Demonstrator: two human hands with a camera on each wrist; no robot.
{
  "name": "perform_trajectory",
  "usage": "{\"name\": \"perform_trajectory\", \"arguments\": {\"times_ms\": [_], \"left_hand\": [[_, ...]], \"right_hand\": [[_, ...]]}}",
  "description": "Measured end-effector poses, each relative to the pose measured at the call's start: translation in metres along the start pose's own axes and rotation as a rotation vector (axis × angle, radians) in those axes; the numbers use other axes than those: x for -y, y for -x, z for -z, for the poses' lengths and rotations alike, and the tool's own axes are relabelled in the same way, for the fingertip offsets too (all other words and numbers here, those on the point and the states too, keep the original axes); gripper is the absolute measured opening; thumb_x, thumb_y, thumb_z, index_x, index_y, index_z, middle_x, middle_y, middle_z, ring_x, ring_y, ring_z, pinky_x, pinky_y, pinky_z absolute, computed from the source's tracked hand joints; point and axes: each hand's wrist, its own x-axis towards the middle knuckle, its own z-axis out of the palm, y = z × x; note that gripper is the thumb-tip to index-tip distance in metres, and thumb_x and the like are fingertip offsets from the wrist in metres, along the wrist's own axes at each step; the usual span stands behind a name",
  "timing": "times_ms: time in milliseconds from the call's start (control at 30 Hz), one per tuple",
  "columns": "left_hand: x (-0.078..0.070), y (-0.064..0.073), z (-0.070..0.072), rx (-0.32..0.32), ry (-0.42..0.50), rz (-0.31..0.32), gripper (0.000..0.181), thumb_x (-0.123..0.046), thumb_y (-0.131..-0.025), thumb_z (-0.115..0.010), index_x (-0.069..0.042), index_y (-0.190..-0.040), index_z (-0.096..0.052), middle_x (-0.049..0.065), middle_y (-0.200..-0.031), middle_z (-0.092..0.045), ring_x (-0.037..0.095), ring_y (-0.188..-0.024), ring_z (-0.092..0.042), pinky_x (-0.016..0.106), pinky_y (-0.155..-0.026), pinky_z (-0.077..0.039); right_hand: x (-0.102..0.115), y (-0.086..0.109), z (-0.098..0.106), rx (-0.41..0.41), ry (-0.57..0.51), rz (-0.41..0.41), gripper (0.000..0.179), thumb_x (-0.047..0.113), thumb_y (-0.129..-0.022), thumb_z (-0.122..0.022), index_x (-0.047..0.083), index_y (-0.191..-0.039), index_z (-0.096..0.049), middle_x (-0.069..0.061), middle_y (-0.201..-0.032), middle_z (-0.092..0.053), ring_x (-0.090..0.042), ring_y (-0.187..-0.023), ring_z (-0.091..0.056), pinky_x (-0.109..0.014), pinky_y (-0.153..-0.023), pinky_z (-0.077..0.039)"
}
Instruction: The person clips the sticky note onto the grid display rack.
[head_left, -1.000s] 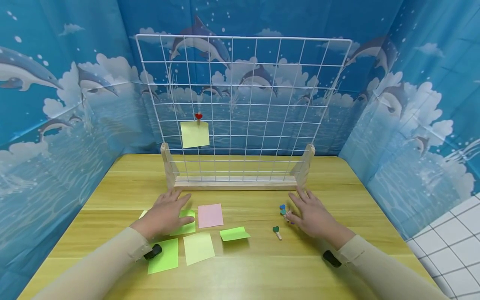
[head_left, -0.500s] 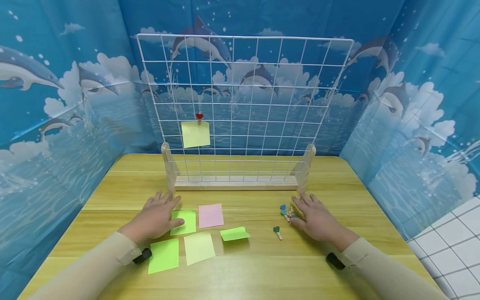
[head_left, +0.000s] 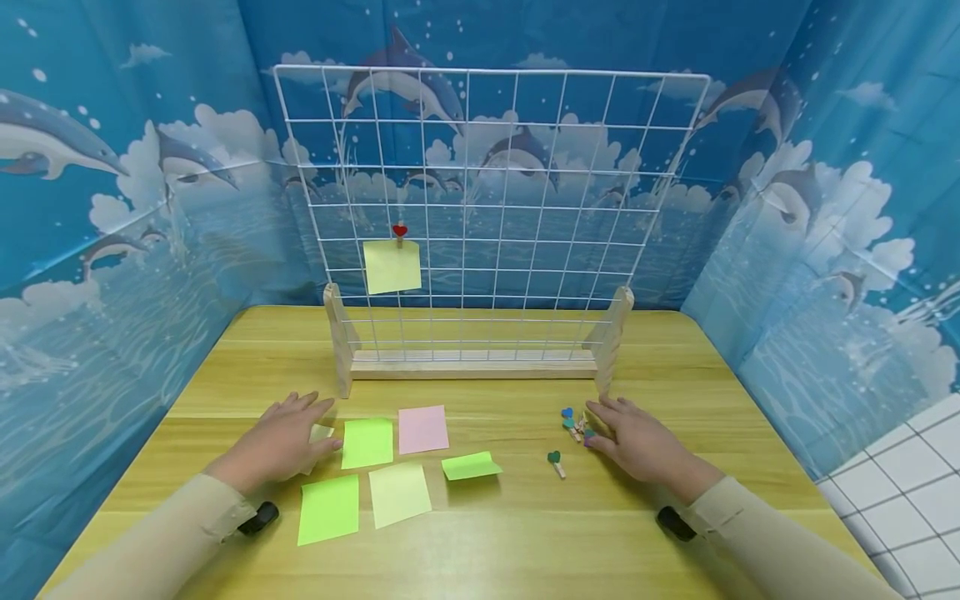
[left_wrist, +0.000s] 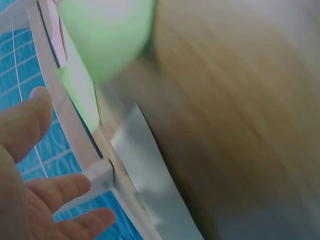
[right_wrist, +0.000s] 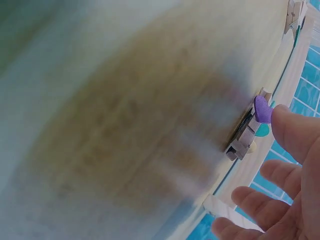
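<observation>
My left hand point(head_left: 272, 442) hovers at the left over a pale yellow sticky note point(head_left: 318, 433), which it partly hides; its fingers are spread and hold nothing. Right of it lie a green sticky note point(head_left: 367, 442), a pink one point(head_left: 423, 429), another green one point(head_left: 328, 510), a pale yellow one point(head_left: 400, 495) and a curled green one point(head_left: 470, 467). On the right, my right hand point(head_left: 643, 440) is beside a small pile of heart clothespins point(head_left: 576, 427), its thumb close to a purple heart point(right_wrist: 262, 110). Whether they touch, I cannot tell. A single green-heart clothespin point(head_left: 556, 463) lies nearer the front.
A white wire grid point(head_left: 517, 206) stands upright in a wooden base point(head_left: 472, 365) at the back of the table. A red-heart clothespin point(head_left: 400, 232) holds a yellow note point(head_left: 392, 267) on it. Dolphin-print curtains point(head_left: 112, 208) surround the table.
My left hand has moved left and slightly toward me, uncovering the green note. My right hand has shifted slightly right, showing more of the clothespin pile.
</observation>
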Motion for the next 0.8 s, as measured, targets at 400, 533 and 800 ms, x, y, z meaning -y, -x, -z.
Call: {"name": "perform_trajectory", "arguments": {"times_ms": [400,533,800], "left_hand": [[0.021,0.01,0.008,0.037,-0.007,0.016,0.07,-0.046,-0.101,-0.068,0.001,-0.15,-0.054,0.035,-0.157,-0.045,0.064,-0.146,-0.034,0.075,-0.119,-0.026],[0.028,0.01,0.007,0.041,-0.016,0.012,0.068,-0.045,-0.1,-0.07,0.002,-0.147,-0.057,0.035,-0.154,-0.048,0.062,-0.145,-0.037,0.075,-0.118,-0.029],[0.036,0.011,0.01,0.049,-0.013,0.009,0.065,-0.041,-0.098,-0.073,0.004,-0.142,-0.06,0.034,-0.147,-0.054,0.056,-0.136,-0.051,0.071,-0.113,-0.038]], "right_hand": [[0.001,-0.002,0.0,-0.001,0.016,0.019,0.051,0.028,-0.103,-0.069,0.001,-0.145,-0.061,-0.021,-0.147,-0.063,-0.047,-0.137,-0.057,-0.063,-0.113,-0.046],[0.002,-0.002,0.0,0.005,0.03,0.015,0.045,0.027,-0.103,-0.07,0.002,-0.14,-0.065,-0.019,-0.138,-0.068,-0.042,-0.129,-0.064,-0.059,-0.108,-0.051],[0.002,-0.002,-0.001,0.024,0.027,0.003,0.039,0.023,-0.102,-0.071,0.003,-0.136,-0.068,-0.016,-0.131,-0.072,-0.038,-0.122,-0.068,-0.057,-0.104,-0.055]]}}
